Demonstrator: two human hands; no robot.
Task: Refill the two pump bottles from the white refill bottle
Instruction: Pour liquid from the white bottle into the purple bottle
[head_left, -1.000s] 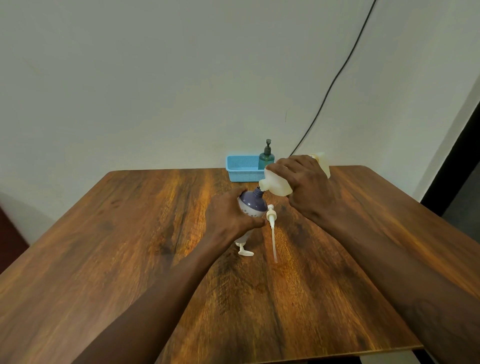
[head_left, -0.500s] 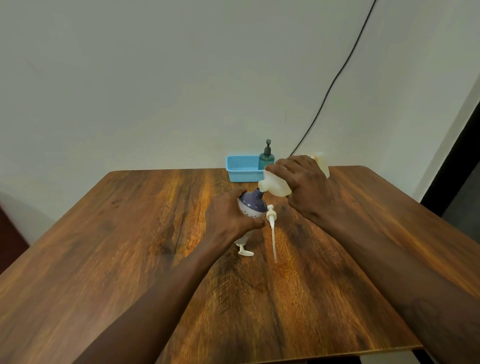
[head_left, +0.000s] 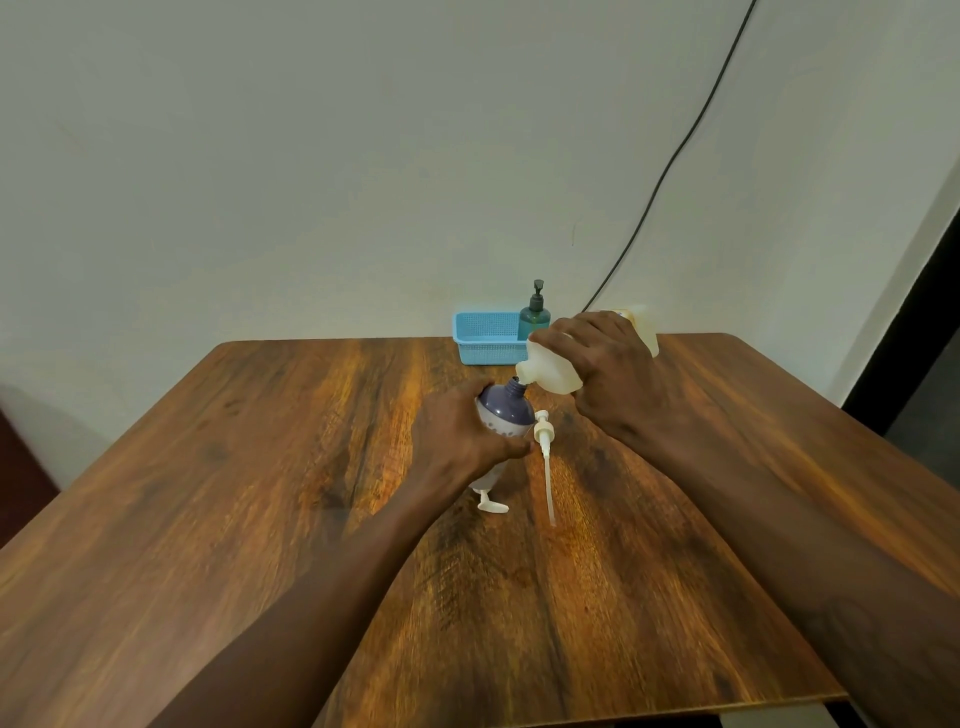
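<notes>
Now the right hand (head_left: 608, 379) clamps the light, squeezable refill bottle (head_left: 558, 371) mid-body, while the left hand (head_left: 457, 441) grips the smooth pump bottle (head_left: 504, 413).

A plain home room: wooden table (head_left: 311, 493), bare wall (head_left: 311, 156), trailing cable (head_left: 670, 166)

a: where's the left hand (head_left: 457, 441)?
b: mid-scene, forearm reaching in from the near left, fingers curled round the purple bottle (head_left: 503, 415), thumb side near.
a: and the right hand (head_left: 605, 371)?
b: just right and farther, forearm running in from the near right, knuckles up, wrist bent, fingers clamped over the tilted refill bottle (head_left: 553, 371).
</notes>
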